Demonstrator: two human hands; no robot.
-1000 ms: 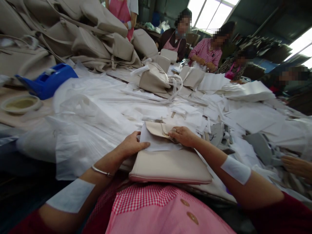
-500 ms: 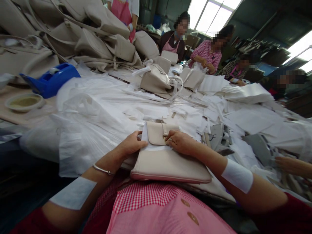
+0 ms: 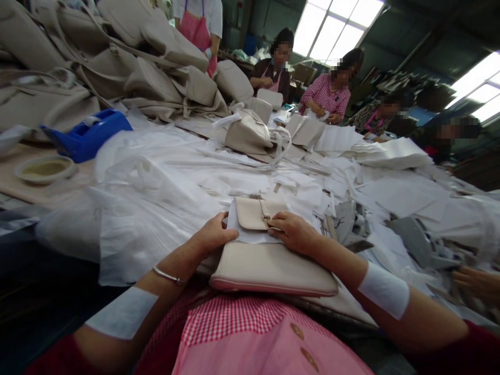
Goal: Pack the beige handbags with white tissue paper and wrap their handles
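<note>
A beige handbag (image 3: pixel 273 265) lies flat at the table's near edge, against my pink apron. White paper (image 3: pixel 250 235) is tucked under its front flap (image 3: pixel 252 213). My left hand (image 3: pixel 213 235) is closed on the bag's left side, its fingers pressing on the paper. My right hand (image 3: pixel 292 232) grips the flap's right edge, fingers curled by the metal clasp (image 3: pixel 265 217).
White paper sheets and strips (image 3: pixel 164 177) cover the table. A blue tape dispenser (image 3: pixel 88 134) and a shallow dish (image 3: pixel 45 169) sit at left, below a heap of beige bags (image 3: pixel 117 62). Several other people work at the far side. Another person's hand (image 3: pixel 476 284) shows at right.
The flap, raised a second ago, now lies down flat over the paper. My right hand has slid to its right edge. The left hand has hardly moved.
</note>
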